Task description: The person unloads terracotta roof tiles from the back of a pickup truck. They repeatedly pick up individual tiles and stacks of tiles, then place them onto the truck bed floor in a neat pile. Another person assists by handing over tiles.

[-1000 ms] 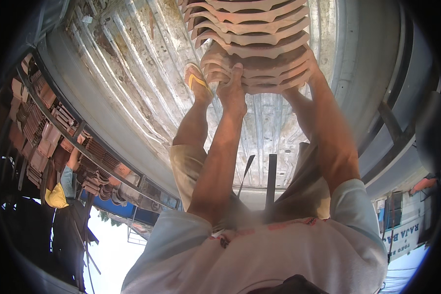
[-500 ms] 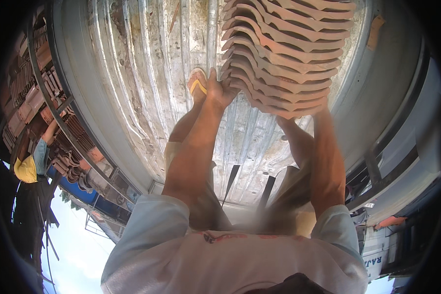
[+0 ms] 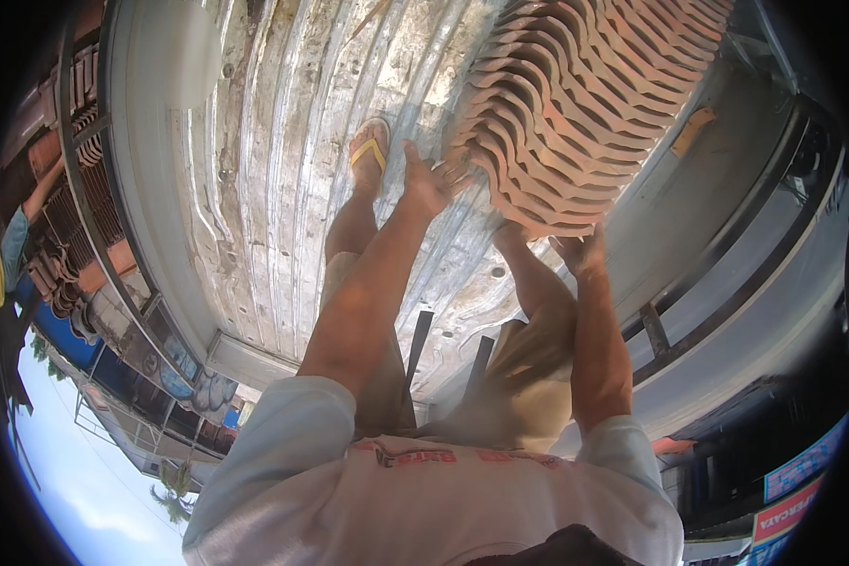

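A long row of curved clay roof tiles (image 3: pixel 575 132), stood on edge and packed one against another, runs from the near middle to the far right. My left hand (image 3: pixel 434 184) is beside the row's left edge, fingers spread, holding nothing. At the near end my right hand (image 3: pixel 580 253) has its fingers apart against the lower edge of the nearest tile; their tips are partly hidden by it. My foot in a sandal with a yellow strap (image 3: pixel 370 158) stands left of the row.
A ribbed, worn metal truck bed (image 3: pixel 283 141) lies underfoot. Its side walls (image 3: pixel 151 189) rise left and right, with a rail (image 3: pixel 90 208) outside. Beyond the left wall are stacked tiles (image 3: pixel 52 278) and another person's arm (image 3: pixel 42 193). A brown piece (image 3: pixel 693 132) sits by the right wall.
My left hand has come off the tiles' left edge and opened. My right hand, formerly hidden behind the tiles, now shows its fingers. The view has turned, showing more of the row.
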### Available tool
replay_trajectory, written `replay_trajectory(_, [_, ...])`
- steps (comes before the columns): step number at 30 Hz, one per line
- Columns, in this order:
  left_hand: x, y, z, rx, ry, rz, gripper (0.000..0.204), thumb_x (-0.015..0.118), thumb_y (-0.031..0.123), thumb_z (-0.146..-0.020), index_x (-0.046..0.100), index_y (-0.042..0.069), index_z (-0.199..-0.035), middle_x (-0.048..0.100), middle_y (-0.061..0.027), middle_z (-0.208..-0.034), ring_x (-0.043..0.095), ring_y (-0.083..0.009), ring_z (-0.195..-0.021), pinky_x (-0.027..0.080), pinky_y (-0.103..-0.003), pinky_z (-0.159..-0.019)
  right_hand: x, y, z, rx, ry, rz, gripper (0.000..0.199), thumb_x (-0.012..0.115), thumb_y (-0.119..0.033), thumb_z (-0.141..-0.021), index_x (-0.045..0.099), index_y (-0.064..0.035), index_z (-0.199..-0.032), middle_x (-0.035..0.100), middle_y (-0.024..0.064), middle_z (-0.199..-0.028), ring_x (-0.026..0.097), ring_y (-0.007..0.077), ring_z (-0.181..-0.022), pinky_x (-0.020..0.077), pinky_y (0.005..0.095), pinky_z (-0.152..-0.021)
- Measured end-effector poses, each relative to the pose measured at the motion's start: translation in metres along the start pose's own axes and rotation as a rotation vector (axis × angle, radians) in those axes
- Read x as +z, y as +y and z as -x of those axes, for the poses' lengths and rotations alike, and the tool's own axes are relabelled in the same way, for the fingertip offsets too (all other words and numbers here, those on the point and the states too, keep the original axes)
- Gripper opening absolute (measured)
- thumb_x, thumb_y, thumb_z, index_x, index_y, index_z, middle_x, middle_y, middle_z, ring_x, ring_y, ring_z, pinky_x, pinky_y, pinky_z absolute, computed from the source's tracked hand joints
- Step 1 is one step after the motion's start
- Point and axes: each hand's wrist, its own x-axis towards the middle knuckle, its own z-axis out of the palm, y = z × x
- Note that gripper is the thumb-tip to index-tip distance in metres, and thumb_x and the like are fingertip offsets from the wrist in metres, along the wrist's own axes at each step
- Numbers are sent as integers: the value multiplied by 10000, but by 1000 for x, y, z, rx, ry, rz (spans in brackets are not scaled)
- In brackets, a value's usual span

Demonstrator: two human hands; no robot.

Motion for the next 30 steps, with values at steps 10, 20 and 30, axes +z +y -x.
replay_trajectory(10, [-142,108,160,262,-162,-144,881,295,681,-976,265,-44,-1475,464,-262,-1402,444,-361,-1307,375,-475,-1104,69,26,162,-73,206,250,792,451,-509,-1007,189,60,-1492,420,319,-1420,510,421,-1258,429,531,-1038])
replay_trajectory(20, [-334,344,293,556,160,-427,511,545,433,-983,582,-54,-1130,680,-178,-1044,662,-218,-873,544,-364,-783,253,97,287,-320,126,1008,645,575,-433,-972,426,41,-1384,544,256,-1282,619,359,-1081,526,453,-890])
replay_trajectory(30, [-318,626,396,889,152,-877,543,577,509,-952,633,6,-1149,666,-107,-959,629,-213,-907,524,-374,-803,376,99,177,-432,-66,2593,423,558,-394,-943,667,-17,-1100,686,260,-1057,686,335,-990,540,407,-775])
